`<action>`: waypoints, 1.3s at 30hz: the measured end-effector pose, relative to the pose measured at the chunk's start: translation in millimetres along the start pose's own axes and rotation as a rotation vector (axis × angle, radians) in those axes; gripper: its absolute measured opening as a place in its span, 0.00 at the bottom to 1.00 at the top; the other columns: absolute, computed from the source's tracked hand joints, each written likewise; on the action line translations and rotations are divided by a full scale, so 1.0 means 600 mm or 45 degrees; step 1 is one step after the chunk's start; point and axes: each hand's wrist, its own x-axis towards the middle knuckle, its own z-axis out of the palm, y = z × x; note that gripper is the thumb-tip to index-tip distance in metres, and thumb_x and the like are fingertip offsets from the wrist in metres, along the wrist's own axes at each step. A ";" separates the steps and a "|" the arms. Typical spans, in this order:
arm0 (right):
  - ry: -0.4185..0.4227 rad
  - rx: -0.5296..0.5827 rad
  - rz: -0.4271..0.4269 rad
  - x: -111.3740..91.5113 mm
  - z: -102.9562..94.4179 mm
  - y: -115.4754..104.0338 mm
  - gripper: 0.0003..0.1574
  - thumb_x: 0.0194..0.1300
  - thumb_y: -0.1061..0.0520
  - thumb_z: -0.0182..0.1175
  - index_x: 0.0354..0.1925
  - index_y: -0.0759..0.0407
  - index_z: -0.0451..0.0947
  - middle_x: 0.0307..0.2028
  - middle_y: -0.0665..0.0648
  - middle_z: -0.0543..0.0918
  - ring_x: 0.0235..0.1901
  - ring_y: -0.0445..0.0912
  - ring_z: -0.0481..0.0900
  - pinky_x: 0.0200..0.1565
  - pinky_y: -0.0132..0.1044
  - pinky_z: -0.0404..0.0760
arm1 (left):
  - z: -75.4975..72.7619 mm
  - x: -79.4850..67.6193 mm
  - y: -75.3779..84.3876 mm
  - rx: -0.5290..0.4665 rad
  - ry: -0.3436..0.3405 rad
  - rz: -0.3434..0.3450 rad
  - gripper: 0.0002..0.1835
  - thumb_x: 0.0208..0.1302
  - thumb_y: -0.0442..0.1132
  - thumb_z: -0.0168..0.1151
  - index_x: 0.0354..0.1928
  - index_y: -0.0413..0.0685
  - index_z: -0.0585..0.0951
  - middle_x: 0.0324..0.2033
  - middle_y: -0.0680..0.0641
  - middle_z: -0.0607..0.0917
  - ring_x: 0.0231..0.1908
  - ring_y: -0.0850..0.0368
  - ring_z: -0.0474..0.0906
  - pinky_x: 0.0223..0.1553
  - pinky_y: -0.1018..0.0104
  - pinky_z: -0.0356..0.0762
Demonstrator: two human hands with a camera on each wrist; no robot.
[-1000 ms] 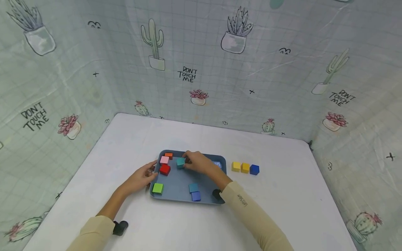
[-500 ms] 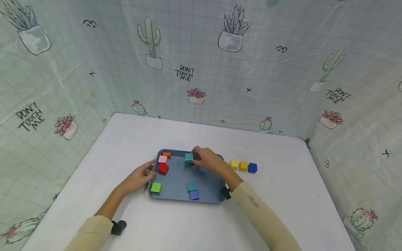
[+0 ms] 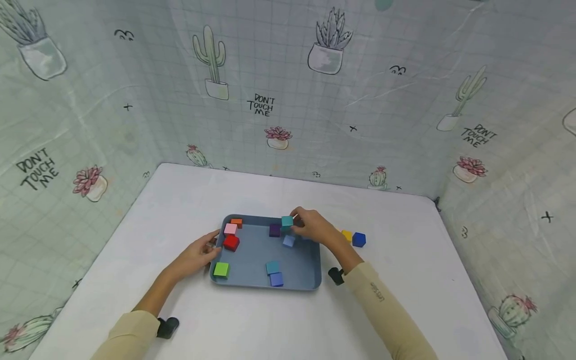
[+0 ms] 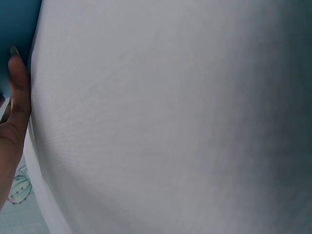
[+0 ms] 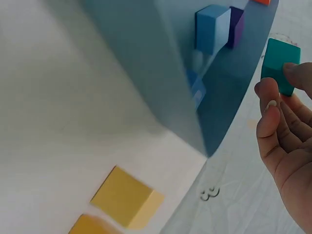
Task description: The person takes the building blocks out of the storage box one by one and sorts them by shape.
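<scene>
My right hand (image 3: 311,225) pinches a teal cube (image 3: 287,221) between thumb and fingers, up at the tray's far rim. The right wrist view shows the same teal block (image 5: 281,64) in the fingertips. Left of it, a dark purple cube (image 3: 275,230) sits in the blue-grey tray (image 3: 252,257), with a light blue cube (image 3: 289,241) nearer to me. My left hand (image 3: 198,255) rests against the tray's left side, thumb and fingers spread along the wall. In the left wrist view its finger (image 4: 19,80) lies at the blue tray wall.
In the tray's left part lie orange (image 3: 236,222), pink (image 3: 231,229), red (image 3: 231,243) and green (image 3: 221,270) cubes. A blue-teal (image 3: 272,268) and a periwinkle cube (image 3: 276,279) are near its front. Right of the tray are yellow (image 5: 124,197) and dark blue (image 3: 359,240) cubes.
My right hand has carried the teal cube rightward and toward the tray's far edge. The purple and light blue cubes have come into sight. My left hand stays at the tray.
</scene>
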 end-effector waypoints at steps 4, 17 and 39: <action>0.014 0.024 0.022 -0.007 -0.006 0.014 0.22 0.63 0.58 0.62 0.54 0.61 0.70 0.47 0.59 0.80 0.46 0.48 0.79 0.45 0.39 0.78 | -0.001 0.000 0.001 0.002 0.001 0.003 0.34 0.67 0.42 0.57 0.70 0.39 0.58 0.53 0.38 0.72 0.40 0.51 0.71 0.33 0.65 0.75; 0.088 0.025 0.091 -0.037 -0.029 0.053 0.21 0.61 0.58 0.63 0.52 0.61 0.72 0.44 0.59 0.81 0.44 0.48 0.79 0.43 0.39 0.78 | 0.004 0.003 0.009 -0.013 0.000 0.007 0.33 0.67 0.41 0.56 0.70 0.38 0.57 0.53 0.37 0.71 0.40 0.50 0.71 0.32 0.64 0.76; 0.140 0.072 0.175 -0.079 -0.045 0.116 0.20 0.62 0.59 0.63 0.52 0.63 0.72 0.42 0.59 0.81 0.41 0.49 0.79 0.41 0.41 0.78 | 0.003 0.000 0.007 0.030 0.002 0.015 0.34 0.67 0.44 0.57 0.70 0.37 0.58 0.53 0.36 0.71 0.40 0.51 0.72 0.33 0.64 0.75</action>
